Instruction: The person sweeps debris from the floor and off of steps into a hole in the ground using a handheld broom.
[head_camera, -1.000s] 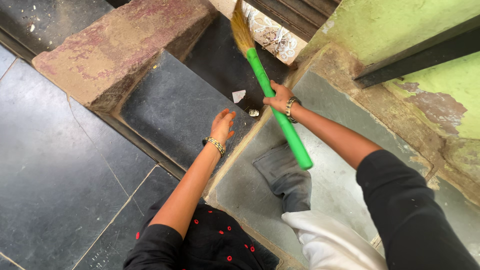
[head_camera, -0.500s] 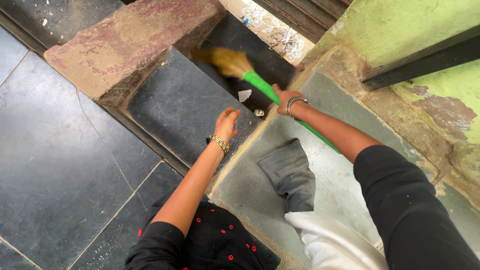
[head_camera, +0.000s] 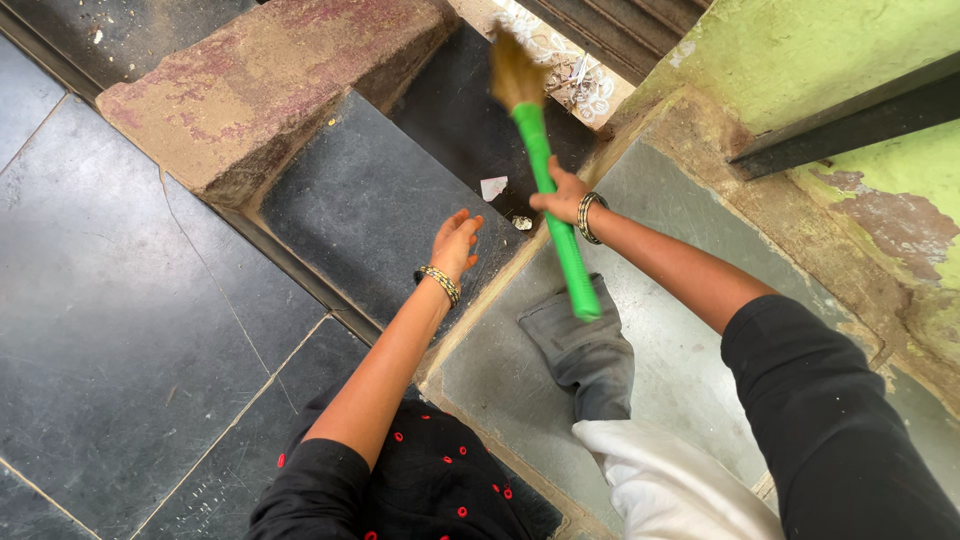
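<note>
One stroke done, I see my right hand (head_camera: 562, 196) wrapped round the green broom (head_camera: 553, 205), bristles swung back beyond the paper scrap (head_camera: 493, 187) (unmoved), left hand (head_camera: 455, 242) fingers spread above the dark step (head_camera: 375, 215).

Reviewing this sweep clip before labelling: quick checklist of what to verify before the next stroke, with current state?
1. Right hand closed around the green broom handle: ok.
2. Left hand free, fingers spread above the dark step: ok.
3. Bristles touching the floor: cannot tell, blurred.
4. White paper scrap on the lower step, near the handle: not ok, unswept.
5. Small shiny scrap at the step edge: not ok, unswept.
6. Grey cloth on the upper slab, under the handle end: ok.
</note>
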